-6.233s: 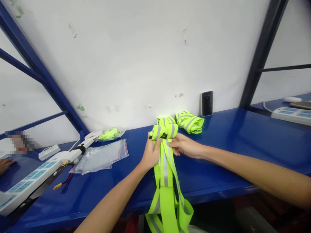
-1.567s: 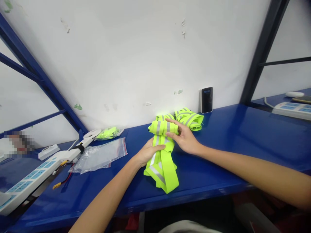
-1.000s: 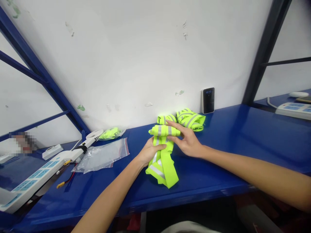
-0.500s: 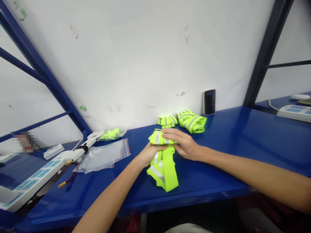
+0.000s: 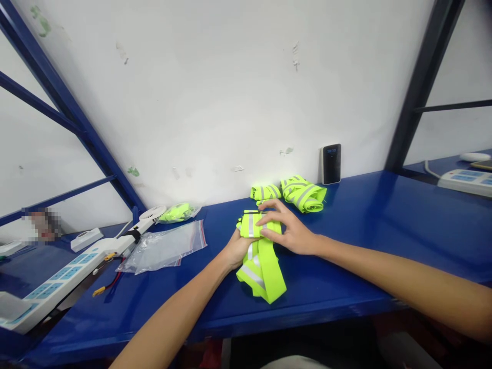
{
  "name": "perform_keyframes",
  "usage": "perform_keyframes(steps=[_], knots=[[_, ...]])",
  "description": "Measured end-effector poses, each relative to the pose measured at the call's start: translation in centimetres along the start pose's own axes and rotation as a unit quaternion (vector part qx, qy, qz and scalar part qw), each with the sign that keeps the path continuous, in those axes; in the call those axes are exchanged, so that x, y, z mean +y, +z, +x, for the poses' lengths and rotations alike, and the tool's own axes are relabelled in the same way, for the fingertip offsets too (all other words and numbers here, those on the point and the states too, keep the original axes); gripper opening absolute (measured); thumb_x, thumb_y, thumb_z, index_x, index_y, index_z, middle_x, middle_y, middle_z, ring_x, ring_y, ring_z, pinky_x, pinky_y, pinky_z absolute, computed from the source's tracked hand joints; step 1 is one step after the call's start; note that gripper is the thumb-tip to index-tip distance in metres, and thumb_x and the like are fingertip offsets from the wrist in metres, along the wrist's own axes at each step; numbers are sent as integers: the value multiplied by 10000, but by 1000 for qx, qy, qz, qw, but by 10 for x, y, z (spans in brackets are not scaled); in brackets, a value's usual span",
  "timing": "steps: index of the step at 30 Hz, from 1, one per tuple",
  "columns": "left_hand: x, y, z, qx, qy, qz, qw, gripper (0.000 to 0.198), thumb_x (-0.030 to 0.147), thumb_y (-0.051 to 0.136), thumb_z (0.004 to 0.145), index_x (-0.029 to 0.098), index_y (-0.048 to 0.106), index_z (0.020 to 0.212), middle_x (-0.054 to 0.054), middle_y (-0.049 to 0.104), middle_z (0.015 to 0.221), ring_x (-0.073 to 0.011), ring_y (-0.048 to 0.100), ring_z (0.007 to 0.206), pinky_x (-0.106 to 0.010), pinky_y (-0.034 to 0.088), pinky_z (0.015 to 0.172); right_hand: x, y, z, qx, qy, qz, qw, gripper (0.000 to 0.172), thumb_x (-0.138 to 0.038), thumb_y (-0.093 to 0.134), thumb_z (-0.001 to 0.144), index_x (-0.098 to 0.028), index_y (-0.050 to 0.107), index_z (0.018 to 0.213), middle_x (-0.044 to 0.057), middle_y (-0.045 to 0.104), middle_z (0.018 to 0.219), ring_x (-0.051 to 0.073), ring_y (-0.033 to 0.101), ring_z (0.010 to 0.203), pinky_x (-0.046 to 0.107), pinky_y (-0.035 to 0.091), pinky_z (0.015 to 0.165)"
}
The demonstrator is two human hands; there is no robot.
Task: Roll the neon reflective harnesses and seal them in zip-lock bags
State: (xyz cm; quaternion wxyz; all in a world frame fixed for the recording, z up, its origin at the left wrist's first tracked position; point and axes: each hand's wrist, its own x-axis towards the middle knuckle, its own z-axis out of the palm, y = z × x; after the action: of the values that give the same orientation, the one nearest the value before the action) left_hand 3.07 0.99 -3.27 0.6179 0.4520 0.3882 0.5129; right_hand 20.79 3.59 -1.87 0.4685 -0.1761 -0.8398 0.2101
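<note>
A neon-yellow reflective strap [image 5: 265,277] with silver stripes is partly folded into a flat bundle. Its loose end trails down onto the blue table. My left hand [image 5: 237,250] grips the bundle from below and from the left, its fingers mostly hidden under the fabric. On the bundle's upper right side lies my right hand [image 5: 290,230], fingers curved and spread apart, tips touching the top folds. Just behind are a small rolled reflective strap [image 5: 266,192] and a larger rolled bundle [image 5: 303,195] of the same material.
Clear zip bags [image 5: 165,248] lie left on the blue table [image 5: 369,220], near a bagged yellow bundle [image 5: 179,212] and a small white fan [image 5: 152,213]. A long power strip [image 5: 65,279] runs along the left side. A black-faced device [image 5: 331,164] leans against the wall.
My right hand's fingers have lifted and spread from lying flatter across the bundle. The folded part now shows more of its top face, and the trailing end has shifted slightly right.
</note>
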Motion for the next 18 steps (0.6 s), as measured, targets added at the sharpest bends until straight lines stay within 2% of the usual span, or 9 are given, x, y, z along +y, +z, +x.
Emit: perform_keyframes(steps=[3, 5, 7, 9, 12, 15, 18], knots=[[-4, -3, 3, 15, 10, -3, 1000, 640, 233, 871, 539, 155, 647, 1133, -89, 740, 951, -273, 696, 873, -363, 533, 787, 2, -2, 4, -27, 143, 108, 983, 666, -343, 732, 765, -238, 463, 1365, 118, 492, 1340, 310, 479, 1258, 500, 389, 1052], [-6, -4, 5, 12, 12, 13, 1000, 613, 231, 851, 574, 168, 644, 1147, -89, 737, 978, -278, 693, 895, -365, 533, 791, 3, -3, 5, -59, 215, 190, 956, 823, -352, 774, 713, -208, 381, 1421, 118, 567, 1275, 307, 562, 1161, 486, 454, 989], [-6, -4, 6, 8, 6, 28, 1000, 555, 225, 831, 596, 161, 658, 1120, -93, 736, 981, -288, 690, 900, -369, 534, 782, 2, -4, 7, -51, 234, 221, 945, 797, -329, 808, 665, -186, 444, 1360, 105, 614, 1206, 294, 606, 1083, 455, 488, 945], [-4, -4, 6, 14, -10, 22, 1000, 515, 214, 811, 604, 145, 665, 1093, -102, 735, 975, -300, 687, 903, -377, 532, 781, 0, -3, 7, -15, 222, 219, 950, 754, -285, 837, 617, -192, 503, 1286, 88, 627, 1178, 280, 618, 1053, 425, 502, 924], [3, -3, 6, 14, -35, -43, 998, 521, 181, 744, 624, 137, 637, 1132, -104, 728, 989, -299, 680, 924, -384, 520, 816, -1, -1, 8, 51, 233, 249, 939, 728, -237, 845, 587, -214, 521, 1238, 67, 645, 1136, 264, 634, 1028, 397, 521, 892], [12, -4, 5, -42, -23, -127, 991, 536, 210, 643, 681, 166, 579, 1212, -85, 700, 1082, -279, 663, 979, -384, 500, 865, 2, -1, 7, 122, 257, 294, 912, 742, -214, 841, 579, -243, 503, 1239, 50, 661, 1112, 251, 645, 1023, 390, 530, 883], [17, -4, 3, -98, -6, -143, 985, 513, 291, 599, 738, 166, 544, 1232, -97, 662, 1156, -277, 643, 1013, -380, 494, 862, 7, -6, 6, 170, 260, 280, 908, 735, -194, 833, 571, -262, 509, 1227, 31, 672, 1082, 241, 651, 1001, 382, 536, 870]])
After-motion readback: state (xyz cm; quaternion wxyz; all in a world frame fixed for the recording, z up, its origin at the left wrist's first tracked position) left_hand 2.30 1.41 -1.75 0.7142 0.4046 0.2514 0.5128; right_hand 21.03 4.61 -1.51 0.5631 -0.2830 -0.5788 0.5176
